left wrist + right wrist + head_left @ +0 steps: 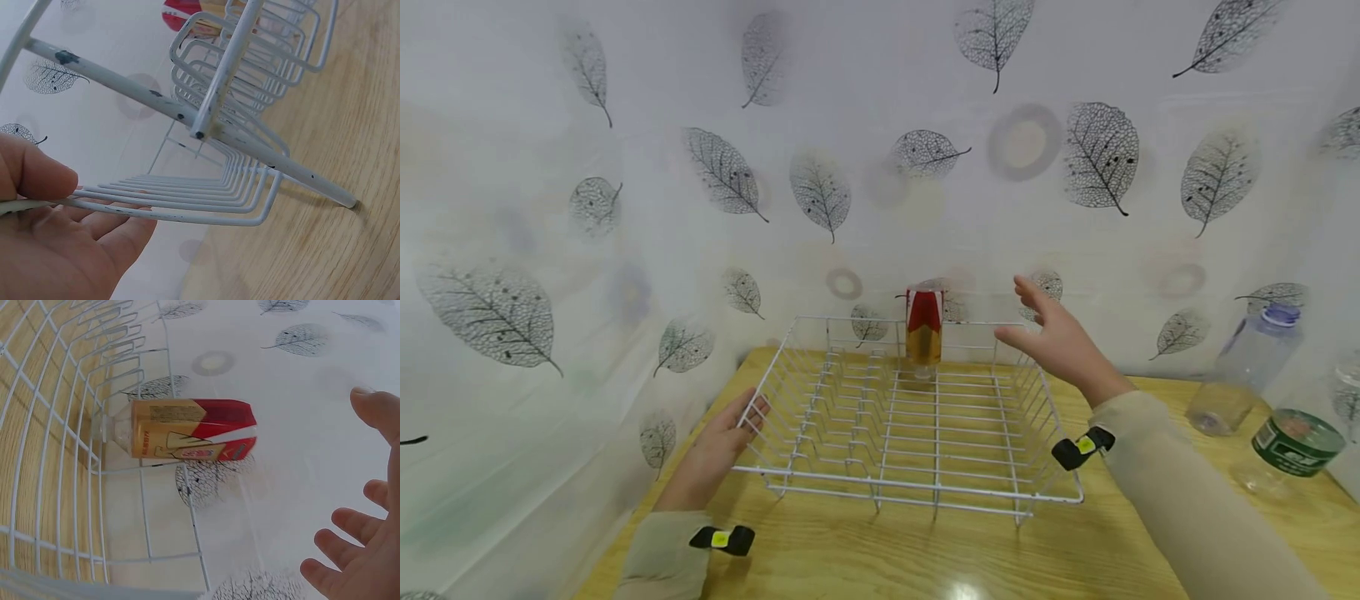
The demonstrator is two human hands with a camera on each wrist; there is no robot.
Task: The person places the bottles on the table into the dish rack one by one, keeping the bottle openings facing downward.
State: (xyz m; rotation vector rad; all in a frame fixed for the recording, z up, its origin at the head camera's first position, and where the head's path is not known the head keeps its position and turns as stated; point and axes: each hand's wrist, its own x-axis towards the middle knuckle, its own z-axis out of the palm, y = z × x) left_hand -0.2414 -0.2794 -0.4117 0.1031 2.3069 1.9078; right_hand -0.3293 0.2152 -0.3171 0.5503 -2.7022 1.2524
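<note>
A white wire dish rack (936,433) stands on the wooden table. My left hand (718,446) holds its left side; in the left wrist view the thumb (47,175) lies over a wire, with the fingers on the other side. At the back of the rack, a plastic bottle (923,329) with a red and gold label stands upside down, neck lowest. My right hand (1060,342) is raised above the rack's right back corner, fingers spread, holding nothing. The right wrist view shows the bottle (194,430) apart from that hand (369,550).
On the right of the table stand a clear bottle with a purple neck (1247,367) and a clear container with a green label (1296,442). Another clear item (1348,387) is cut off at the right edge. A leaf-print curtain (880,108) hangs behind and at left.
</note>
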